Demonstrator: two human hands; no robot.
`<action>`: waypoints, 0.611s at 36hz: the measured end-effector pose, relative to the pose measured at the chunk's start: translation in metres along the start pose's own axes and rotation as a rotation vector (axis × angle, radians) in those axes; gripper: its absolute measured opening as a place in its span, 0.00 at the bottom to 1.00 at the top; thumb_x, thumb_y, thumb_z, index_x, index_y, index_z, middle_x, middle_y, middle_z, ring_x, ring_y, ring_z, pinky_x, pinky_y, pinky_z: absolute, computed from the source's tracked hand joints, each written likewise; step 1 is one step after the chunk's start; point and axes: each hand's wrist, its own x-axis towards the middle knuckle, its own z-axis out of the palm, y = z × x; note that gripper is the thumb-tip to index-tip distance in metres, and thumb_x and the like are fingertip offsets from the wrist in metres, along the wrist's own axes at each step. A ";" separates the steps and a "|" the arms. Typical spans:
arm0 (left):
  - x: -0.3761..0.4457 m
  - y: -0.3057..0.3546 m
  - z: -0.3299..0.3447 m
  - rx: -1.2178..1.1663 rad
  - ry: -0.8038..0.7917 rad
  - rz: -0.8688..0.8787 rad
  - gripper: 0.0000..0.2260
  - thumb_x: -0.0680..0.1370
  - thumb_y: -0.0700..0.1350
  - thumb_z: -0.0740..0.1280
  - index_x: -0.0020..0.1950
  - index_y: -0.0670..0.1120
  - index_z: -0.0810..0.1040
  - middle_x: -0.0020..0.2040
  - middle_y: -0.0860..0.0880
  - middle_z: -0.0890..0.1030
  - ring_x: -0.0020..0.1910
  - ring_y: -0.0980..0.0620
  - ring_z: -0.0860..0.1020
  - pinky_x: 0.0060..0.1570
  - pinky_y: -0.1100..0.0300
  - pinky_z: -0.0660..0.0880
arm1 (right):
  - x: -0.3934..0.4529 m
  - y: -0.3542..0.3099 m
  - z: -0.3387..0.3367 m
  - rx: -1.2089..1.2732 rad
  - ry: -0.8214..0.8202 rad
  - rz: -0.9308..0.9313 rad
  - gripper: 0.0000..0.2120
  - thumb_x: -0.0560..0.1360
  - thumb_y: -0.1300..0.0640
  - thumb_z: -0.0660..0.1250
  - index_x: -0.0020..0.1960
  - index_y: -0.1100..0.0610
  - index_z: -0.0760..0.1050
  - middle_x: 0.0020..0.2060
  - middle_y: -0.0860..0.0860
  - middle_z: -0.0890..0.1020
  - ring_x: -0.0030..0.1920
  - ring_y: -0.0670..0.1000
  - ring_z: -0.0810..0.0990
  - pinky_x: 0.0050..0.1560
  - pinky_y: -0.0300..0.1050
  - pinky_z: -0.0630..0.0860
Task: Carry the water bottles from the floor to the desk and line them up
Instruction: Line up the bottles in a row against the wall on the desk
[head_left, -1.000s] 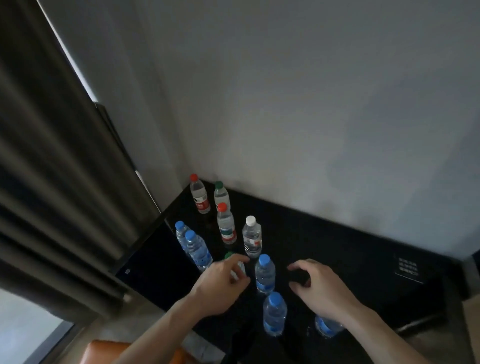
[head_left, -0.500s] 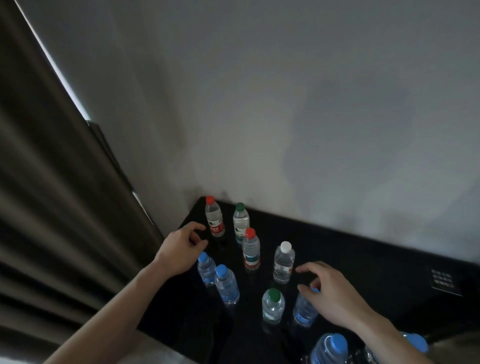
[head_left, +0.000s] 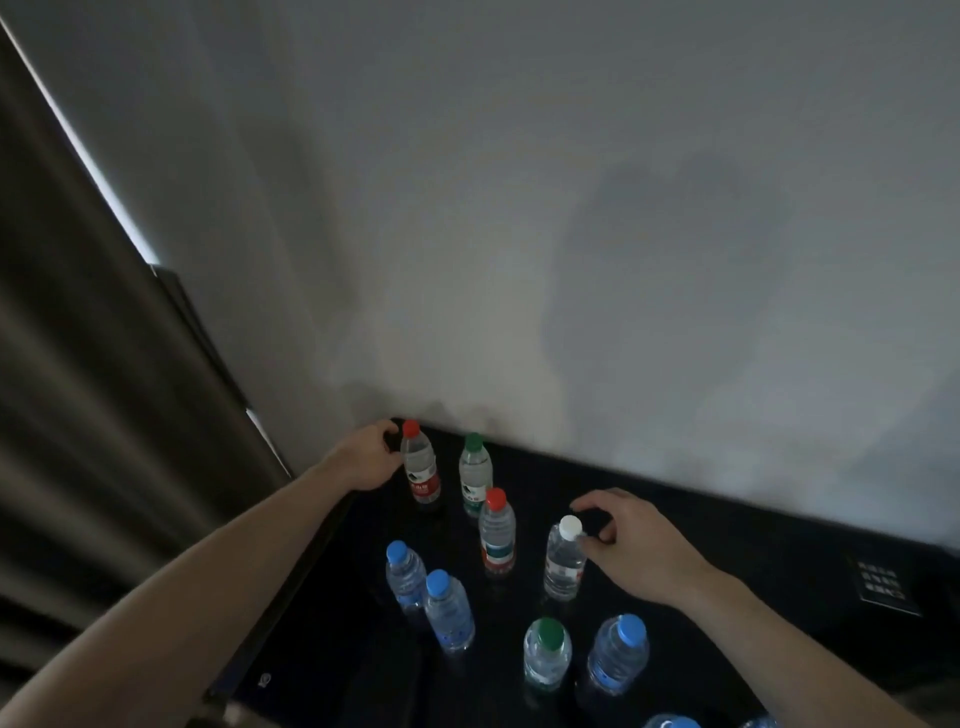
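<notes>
Several clear water bottles stand upright on the black desk. My left hand reaches to the back left corner, its fingers curled around the neck of the red-capped bottle. Beside that stands a green-capped bottle, and in front of it another red-capped bottle. My right hand hovers with fingers spread, thumb touching the cap of the white-capped bottle. Two blue-capped bottles stand close together at the left front. A green-capped bottle and a blue-capped bottle stand nearest me.
A pale wall runs along the desk's back edge. A dark curtain hangs at the left, next to the desk's side. A small dark panel with white marks lies on the desk at the right. More blue caps peek in at the bottom edge.
My left hand left the green-capped front bottle and moved back to the far red-capped bottle. My right hand moved forward to the white cap. The view tilted upward.
</notes>
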 end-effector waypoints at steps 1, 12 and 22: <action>0.009 0.000 -0.001 -0.022 -0.009 -0.005 0.20 0.78 0.49 0.69 0.68 0.49 0.73 0.50 0.52 0.78 0.44 0.56 0.76 0.44 0.60 0.73 | 0.008 -0.003 0.001 -0.005 -0.004 0.006 0.17 0.76 0.49 0.70 0.64 0.41 0.74 0.53 0.38 0.74 0.45 0.40 0.78 0.43 0.32 0.71; 0.079 -0.009 0.016 0.132 -0.130 0.044 0.23 0.81 0.54 0.63 0.75 0.51 0.67 0.71 0.43 0.72 0.66 0.44 0.73 0.66 0.50 0.72 | 0.101 -0.039 0.032 0.026 0.014 0.108 0.25 0.76 0.52 0.69 0.71 0.47 0.70 0.67 0.46 0.75 0.53 0.45 0.80 0.57 0.40 0.74; 0.110 -0.023 0.029 0.180 -0.079 0.107 0.13 0.78 0.56 0.67 0.56 0.50 0.73 0.57 0.45 0.79 0.51 0.47 0.76 0.50 0.54 0.74 | 0.137 -0.040 0.062 -0.040 -0.036 0.159 0.26 0.76 0.50 0.68 0.72 0.44 0.68 0.68 0.46 0.72 0.44 0.40 0.78 0.47 0.38 0.72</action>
